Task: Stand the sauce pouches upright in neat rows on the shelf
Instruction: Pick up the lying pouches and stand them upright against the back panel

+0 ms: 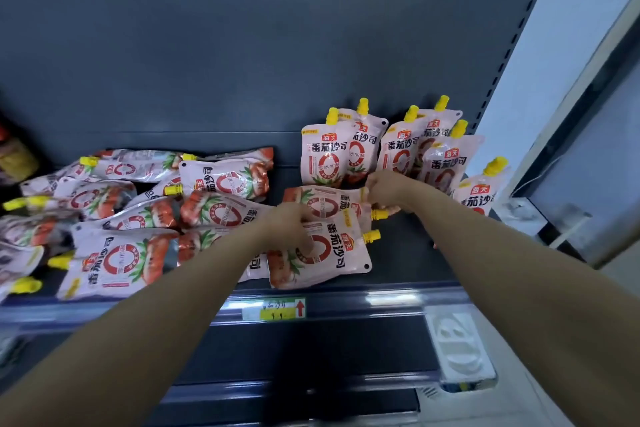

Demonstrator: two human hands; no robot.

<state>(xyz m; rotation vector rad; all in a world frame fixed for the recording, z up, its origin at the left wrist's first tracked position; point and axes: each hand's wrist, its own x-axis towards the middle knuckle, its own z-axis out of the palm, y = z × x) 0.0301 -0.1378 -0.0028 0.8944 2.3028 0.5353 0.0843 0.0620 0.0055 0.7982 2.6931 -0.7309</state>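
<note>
Roughly a third of the job appears done. On the dark shelf (pixel 408 239) six pouches (pixel 325 156) are stood upright at the right end, yellow caps up, in two loose rows, while a larger heap (pixel 138 218) is left lying flat to the left and centre. Two flat pouches are being handled between them: the front pouch (pixel 332 250) is pressed down near its middle by the left hand (pixel 294 222), fingers curled onto it, and the top edge of the rear pouch (pixel 325 203) is pinched by the right hand (pixel 384 189) near its cap. The step in hand is judged to be lifting one to stand beside the row; the next move calls for it to be tipped cap-up and its base settled flat. Each pack is printed 海天 and 番茄沙司 (tomato sauce). A price tag (pixel 273 308) is fixed on the shelf edge, its figures too blurred to be read.
</note>
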